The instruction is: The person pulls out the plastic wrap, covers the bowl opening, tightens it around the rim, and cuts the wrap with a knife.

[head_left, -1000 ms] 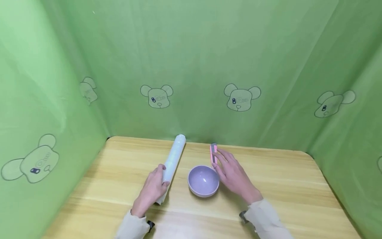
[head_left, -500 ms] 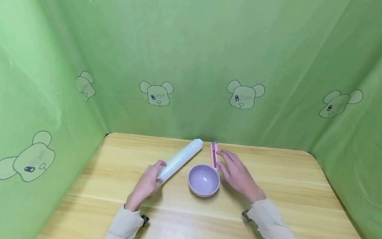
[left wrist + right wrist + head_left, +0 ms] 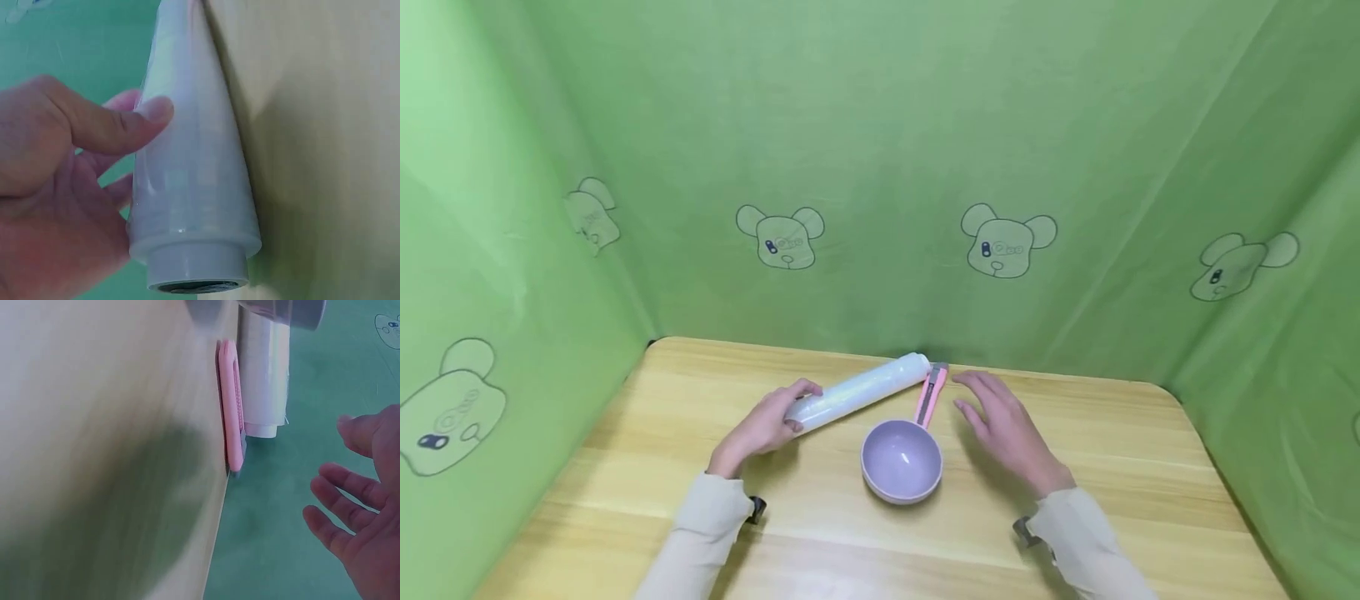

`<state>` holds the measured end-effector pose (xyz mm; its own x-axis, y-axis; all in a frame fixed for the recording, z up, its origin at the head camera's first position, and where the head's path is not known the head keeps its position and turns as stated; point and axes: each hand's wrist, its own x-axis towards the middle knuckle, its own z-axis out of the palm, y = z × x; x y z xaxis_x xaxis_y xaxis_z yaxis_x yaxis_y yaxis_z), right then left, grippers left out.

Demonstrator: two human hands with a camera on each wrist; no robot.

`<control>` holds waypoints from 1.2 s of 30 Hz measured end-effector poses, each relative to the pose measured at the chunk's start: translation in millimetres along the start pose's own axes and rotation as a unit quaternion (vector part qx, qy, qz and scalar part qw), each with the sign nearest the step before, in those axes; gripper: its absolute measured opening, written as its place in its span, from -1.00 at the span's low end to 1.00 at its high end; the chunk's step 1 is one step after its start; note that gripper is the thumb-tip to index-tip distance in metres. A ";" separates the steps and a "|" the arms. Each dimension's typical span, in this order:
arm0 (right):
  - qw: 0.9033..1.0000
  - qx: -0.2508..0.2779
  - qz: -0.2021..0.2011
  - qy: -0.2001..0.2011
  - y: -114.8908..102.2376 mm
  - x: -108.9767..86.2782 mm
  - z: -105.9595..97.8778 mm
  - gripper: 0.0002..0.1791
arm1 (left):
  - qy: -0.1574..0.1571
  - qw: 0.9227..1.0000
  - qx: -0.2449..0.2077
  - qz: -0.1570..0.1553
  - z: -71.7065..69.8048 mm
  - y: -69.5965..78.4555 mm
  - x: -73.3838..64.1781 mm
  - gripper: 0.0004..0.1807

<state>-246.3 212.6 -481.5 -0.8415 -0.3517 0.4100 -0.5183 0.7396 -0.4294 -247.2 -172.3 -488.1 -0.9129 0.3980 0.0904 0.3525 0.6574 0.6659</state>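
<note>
My left hand (image 3: 765, 423) grips the near left end of a roll of plastic wrap (image 3: 861, 392), which lies slanted across the table. In the left wrist view, the thumb rests on top of the roll (image 3: 194, 156), near its protruding core. The roll's far end is right at the head of a pink utility knife (image 3: 931, 396). A purple bowl (image 3: 901, 462) stands just in front of the knife's near end. Right of the knife, my right hand (image 3: 1009, 427) hovers with loosely bent fingers and holds nothing. The right wrist view shows a gap between this hand (image 3: 369, 506) and the knife (image 3: 231, 406).
The wooden table (image 3: 1112, 467) has rounded back corners. A green curtain (image 3: 880, 167) printed with bear faces hangs close behind its back edge and along both sides. Each sleeve has a dark band at the wrist.
The left hand has swung the roll's far end to the right, up to the utility knife. The knife now lies more slanted. My right hand has come slightly away from it.
</note>
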 end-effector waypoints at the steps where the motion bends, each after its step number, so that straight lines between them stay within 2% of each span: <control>1: 1.000 0.004 -0.004 0.001 -0.3 3.7 1.5 -0.55 | -0.005 1.000 -0.004 0.004 -1.7 -2.9 0.8 -0.32; 9: 0.999 0.024 -0.019 -0.018 2.4 29.3 23.6 -0.57 | -0.044 0.998 -0.048 0.019 -10.1 -14.7 1.6 -0.32; 15: 0.999 0.013 -0.013 -0.037 11.0 47.6 32.1 -0.56 | -0.046 0.998 -0.035 0.013 -10.7 -9.8 5.2 -0.34; 21: 0.998 0.001 -0.014 -0.058 16.9 70.9 31.5 -0.59 | -0.003 1.000 0.007 0.009 -10.0 -0.9 7.4 -0.36; 26: 0.997 -0.003 -0.016 -0.082 18.9 82.4 35.5 -0.64 | 0.040 0.998 0.039 0.013 -5.2 -1.0 5.2 -0.47; 32: 0.995 -0.008 -0.065 -0.082 18.9 91.5 44.5 -0.71 | 0.101 0.993 0.058 0.007 4.8 -0.3 9.2 -0.64; 36: 0.994 -0.014 -0.076 -0.083 17.9 95.9 46.7 -0.75 | 0.122 0.990 0.069 -0.008 7.0 0.8 13.0 -0.67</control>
<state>-343.4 165.2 -487.4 -0.7690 -0.5477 0.3296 -0.6383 0.6855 -0.3502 -257.3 -162.0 -491.6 -0.9349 0.2317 0.2688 0.3478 0.7495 0.5633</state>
